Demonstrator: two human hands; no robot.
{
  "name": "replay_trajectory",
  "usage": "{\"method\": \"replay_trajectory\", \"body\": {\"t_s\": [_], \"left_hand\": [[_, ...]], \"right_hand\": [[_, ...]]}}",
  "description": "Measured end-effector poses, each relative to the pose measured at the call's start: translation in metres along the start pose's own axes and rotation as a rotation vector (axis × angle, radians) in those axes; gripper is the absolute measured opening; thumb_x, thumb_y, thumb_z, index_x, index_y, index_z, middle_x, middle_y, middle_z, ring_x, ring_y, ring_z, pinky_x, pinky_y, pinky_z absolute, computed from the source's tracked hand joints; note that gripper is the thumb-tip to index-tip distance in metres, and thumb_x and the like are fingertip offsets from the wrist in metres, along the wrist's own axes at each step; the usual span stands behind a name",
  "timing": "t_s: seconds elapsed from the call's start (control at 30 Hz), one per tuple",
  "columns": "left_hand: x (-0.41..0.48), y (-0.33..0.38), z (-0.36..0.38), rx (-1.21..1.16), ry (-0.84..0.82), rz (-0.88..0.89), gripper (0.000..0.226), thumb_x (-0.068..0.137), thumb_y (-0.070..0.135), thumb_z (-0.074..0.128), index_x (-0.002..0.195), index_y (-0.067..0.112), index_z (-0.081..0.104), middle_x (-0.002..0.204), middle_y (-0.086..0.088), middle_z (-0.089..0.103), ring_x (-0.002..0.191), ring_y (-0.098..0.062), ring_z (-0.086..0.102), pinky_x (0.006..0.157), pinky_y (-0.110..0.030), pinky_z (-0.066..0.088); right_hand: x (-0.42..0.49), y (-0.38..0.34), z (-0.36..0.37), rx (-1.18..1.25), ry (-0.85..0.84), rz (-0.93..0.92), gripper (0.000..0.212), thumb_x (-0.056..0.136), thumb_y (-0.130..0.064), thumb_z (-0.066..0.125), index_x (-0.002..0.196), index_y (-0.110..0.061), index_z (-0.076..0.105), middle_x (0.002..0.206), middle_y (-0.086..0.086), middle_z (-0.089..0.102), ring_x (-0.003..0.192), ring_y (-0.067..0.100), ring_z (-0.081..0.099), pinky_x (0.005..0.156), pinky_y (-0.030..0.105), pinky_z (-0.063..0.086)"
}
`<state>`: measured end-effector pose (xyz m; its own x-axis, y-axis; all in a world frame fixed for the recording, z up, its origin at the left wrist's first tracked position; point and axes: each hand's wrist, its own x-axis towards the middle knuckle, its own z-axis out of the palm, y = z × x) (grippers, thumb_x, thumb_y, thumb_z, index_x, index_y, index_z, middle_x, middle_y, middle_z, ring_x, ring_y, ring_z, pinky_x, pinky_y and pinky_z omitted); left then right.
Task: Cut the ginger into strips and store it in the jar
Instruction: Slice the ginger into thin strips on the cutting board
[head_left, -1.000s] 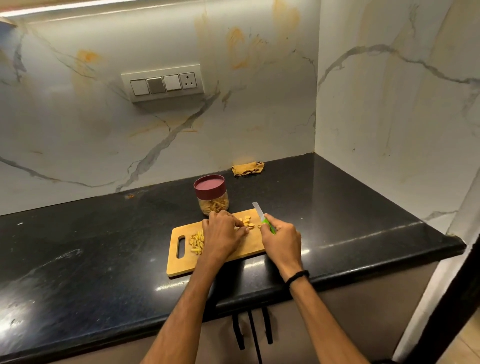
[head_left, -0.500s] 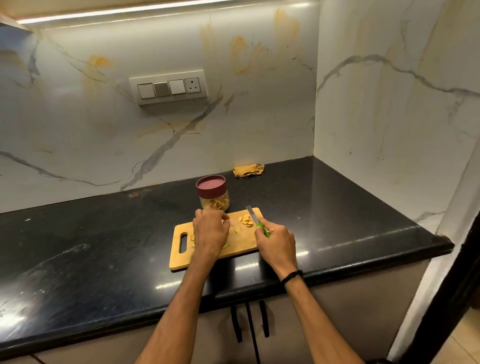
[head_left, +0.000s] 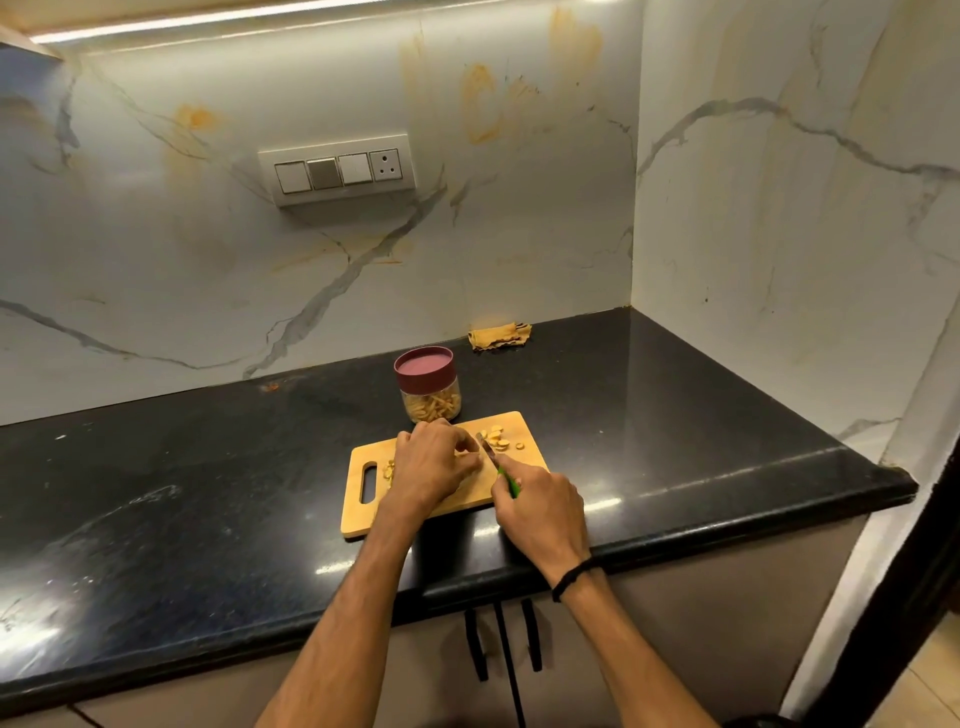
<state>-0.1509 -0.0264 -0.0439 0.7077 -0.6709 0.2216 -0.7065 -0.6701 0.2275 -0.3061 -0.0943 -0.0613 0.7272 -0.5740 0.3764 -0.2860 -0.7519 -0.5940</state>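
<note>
Knife (head_left: 493, 461) blade, raised a second ago, is now lowered beside the left hand (head_left: 434, 465), whose fingers are curled down on ginger that is hidden beneath. The handle is wrapped by the right hand (head_left: 540, 506). On the cutting board (head_left: 363, 514), round slices (head_left: 496, 437) are seen at 2 o'clock and strips (head_left: 388, 469) at 9. The lidded jar (head_left: 428, 387) stands at 12. Cutting is judged unfinished.

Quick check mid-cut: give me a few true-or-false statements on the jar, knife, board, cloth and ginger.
1. The jar has its lid on. True.
2. The right hand grips the knife. True.
3. The jar stands on the cutting board. False: it stands on the countertop behind the board.
4. The yellow cloth lies on the board. False: it lies on the countertop by the wall.
5. Cut ginger lies on the board. True.
</note>
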Motion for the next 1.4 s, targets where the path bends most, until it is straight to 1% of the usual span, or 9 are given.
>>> {"method": "replay_trajectory", "body": {"t_s": [0.13,0.27,0.43,0.67,0.83,1.0,1.17,1.27,1.4], "left_hand": [[0.0,-0.002,-0.001,0.075,0.039,-0.013,0.021,0.091,0.048,0.067,0.106,0.034,0.073,0.114,0.009,0.063,0.11,-0.013,0.047,0.094,-0.038,0.032],[-0.002,-0.002,-0.001,0.089,0.06,-0.008,0.022,0.091,0.048,0.066,0.107,0.035,0.073,0.114,0.008,0.062,0.106,-0.013,0.045,0.09,-0.035,0.031],[-0.005,-0.002,0.0,0.076,0.067,-0.01,0.024,0.092,0.048,0.066,0.112,0.036,0.074,0.119,0.008,0.062,0.106,-0.013,0.043,0.09,-0.035,0.031],[-0.006,0.002,-0.002,0.094,0.075,-0.029,0.024,0.09,0.049,0.068,0.112,0.04,0.074,0.12,0.009,0.062,0.1,-0.011,0.039,0.085,-0.034,0.027],[-0.007,0.003,-0.003,0.092,0.08,-0.053,0.025,0.09,0.05,0.068,0.11,0.038,0.075,0.118,0.01,0.062,0.097,-0.009,0.036,0.086,-0.034,0.029],[-0.008,0.004,-0.003,0.089,0.077,-0.073,0.025,0.09,0.05,0.068,0.11,0.037,0.076,0.115,0.01,0.063,0.097,-0.01,0.037,0.087,-0.034,0.029],[-0.009,0.004,-0.003,0.073,0.073,-0.076,0.023,0.091,0.049,0.067,0.109,0.037,0.076,0.114,0.011,0.063,0.099,-0.011,0.038,0.092,-0.038,0.032],[-0.008,0.004,-0.004,0.072,0.06,-0.085,0.024,0.091,0.05,0.067,0.108,0.037,0.076,0.11,0.011,0.065,0.1,-0.013,0.04,0.09,-0.037,0.031],[-0.008,0.004,-0.004,0.057,0.049,-0.098,0.026,0.09,0.051,0.067,0.11,0.036,0.076,0.11,0.01,0.066,0.099,-0.012,0.039,0.088,-0.036,0.029]], "right_hand": [[0.001,0.0,0.0,0.017,0.003,0.03,0.04,0.099,-0.034,0.045,0.138,-0.037,0.052,0.085,-0.004,0.069,0.058,0.006,0.044,0.047,0.009,0.023],[-0.001,-0.002,-0.001,-0.017,-0.008,0.014,0.042,0.099,-0.033,0.043,0.141,-0.038,0.047,0.089,-0.002,0.07,0.053,0.006,0.037,0.045,0.009,0.022],[-0.001,-0.001,0.001,-0.054,-0.012,-0.004,0.041,0.1,-0.035,0.041,0.141,-0.036,0.048,0.09,-0.002,0.071,0.063,0.007,0.043,0.06,0.016,0.032],[-0.001,-0.001,0.005,-0.067,-0.009,-0.018,0.039,0.101,-0.037,0.04,0.138,-0.033,0.053,0.092,-0.003,0.071,0.065,0.006,0.044,0.063,0.016,0.033],[-0.001,-0.004,0.002,-0.054,-0.006,-0.027,0.04,0.101,-0.035,0.04,0.138,-0.032,0.052,0.097,-0.001,0.071,0.08,0.014,0.062,0.063,0.02,0.033],[-0.001,-0.014,0.005,-0.062,-0.007,0.011,0.04,0.101,-0.033,0.04,0.139,-0.03,0.052,0.098,-0.001,0.07,0.084,0.014,0.063,0.074,0.025,0.048],[-0.001,-0.027,0.012,-0.116,-0.036,0.053,0.035,0.102,-0.029,0.04,0.132,-0.023,0.055,0.099,0.003,0.068,0.088,0.018,0.065,0.067,0.026,0.043],[0.0,-0.035,0.012,-0.167,-0.081,0.078,0.027,0.102,-0.025,0.041,0.123,-0.018,0.057,0.099,0.005,0.067,0.09,0.021,0.066,0.07,0.029,0.048],[-0.012,-0.039,0.013,-0.261,-0.094,0.062,0.031,0.102,-0.019,0.04,0.131,-0.015,0.049,0.101,0.006,0.067,0.09,0.022,0.066,0.072,0.031,0.051]]}}
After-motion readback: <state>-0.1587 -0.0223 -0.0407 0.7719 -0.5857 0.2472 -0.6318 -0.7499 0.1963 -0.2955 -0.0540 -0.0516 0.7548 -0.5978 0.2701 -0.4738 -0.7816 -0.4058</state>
